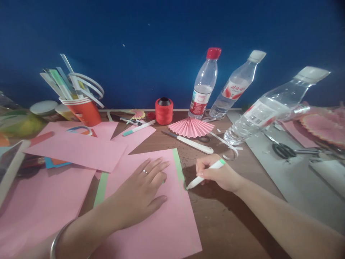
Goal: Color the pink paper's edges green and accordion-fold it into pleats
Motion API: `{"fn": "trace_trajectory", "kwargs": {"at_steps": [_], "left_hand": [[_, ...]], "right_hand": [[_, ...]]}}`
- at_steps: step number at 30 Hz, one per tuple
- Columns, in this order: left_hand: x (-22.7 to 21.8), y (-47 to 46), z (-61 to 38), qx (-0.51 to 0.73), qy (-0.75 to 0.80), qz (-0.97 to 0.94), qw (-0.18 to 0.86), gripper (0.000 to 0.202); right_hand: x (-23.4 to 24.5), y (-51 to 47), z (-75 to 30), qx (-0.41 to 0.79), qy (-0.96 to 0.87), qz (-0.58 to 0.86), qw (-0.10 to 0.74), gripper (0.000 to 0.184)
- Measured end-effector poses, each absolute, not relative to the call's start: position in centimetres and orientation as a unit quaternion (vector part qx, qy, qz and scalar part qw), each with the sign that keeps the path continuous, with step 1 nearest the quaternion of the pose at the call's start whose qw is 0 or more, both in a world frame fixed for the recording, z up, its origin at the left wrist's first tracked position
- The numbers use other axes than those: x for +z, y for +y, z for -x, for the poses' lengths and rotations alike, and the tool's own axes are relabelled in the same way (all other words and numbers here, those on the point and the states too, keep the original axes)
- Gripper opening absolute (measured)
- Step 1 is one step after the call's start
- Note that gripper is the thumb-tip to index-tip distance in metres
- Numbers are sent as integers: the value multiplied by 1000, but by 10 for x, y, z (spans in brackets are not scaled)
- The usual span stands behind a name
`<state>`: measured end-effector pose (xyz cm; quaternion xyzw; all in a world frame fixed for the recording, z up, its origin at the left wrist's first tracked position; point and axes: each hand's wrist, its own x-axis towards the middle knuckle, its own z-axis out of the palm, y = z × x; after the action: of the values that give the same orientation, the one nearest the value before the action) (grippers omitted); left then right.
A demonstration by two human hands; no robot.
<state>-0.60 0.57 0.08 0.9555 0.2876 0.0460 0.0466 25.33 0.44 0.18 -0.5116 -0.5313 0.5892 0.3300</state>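
My left hand [140,190] lies flat, fingers stretched out, on a pink sheet of paper [167,223] in front of me; a ring shows on one finger and a bangle on the wrist. A green strip [178,167] runs along the sheet's right edge. My right hand [218,174] is closed around a white pen with a green end [206,174]. Its tip touches the green strip at the sheet's right edge.
More pink sheets [78,149] lie to the left. An orange cup of paper strips [83,106], a red thread spool [164,110], a pink paper fan [191,126], a white utility knife [191,142], three water bottles [205,84] and scissors [284,150] stand behind and to the right.
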Motion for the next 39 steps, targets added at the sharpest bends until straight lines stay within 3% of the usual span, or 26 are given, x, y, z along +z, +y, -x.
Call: {"fn": "trace_trajectory", "kwargs": {"at_steps": [19, 23, 25, 39], "left_hand": [[0, 5, 6, 48, 287, -956, 47, 25], [1, 5, 5, 47, 288, -955, 53, 23], [0, 5, 4, 46, 297, -952, 63, 21], [1, 6, 1, 59, 331, -937, 91, 15]], "right_hand": [[-1, 7, -255, 603, -529, 499, 328, 13], [-4, 10, -256, 600, -449, 506, 427, 6], [-6, 11, -255, 589, -433, 519, 443, 12], [-1, 2, -246, 526, -525, 569, 352, 16]]}}
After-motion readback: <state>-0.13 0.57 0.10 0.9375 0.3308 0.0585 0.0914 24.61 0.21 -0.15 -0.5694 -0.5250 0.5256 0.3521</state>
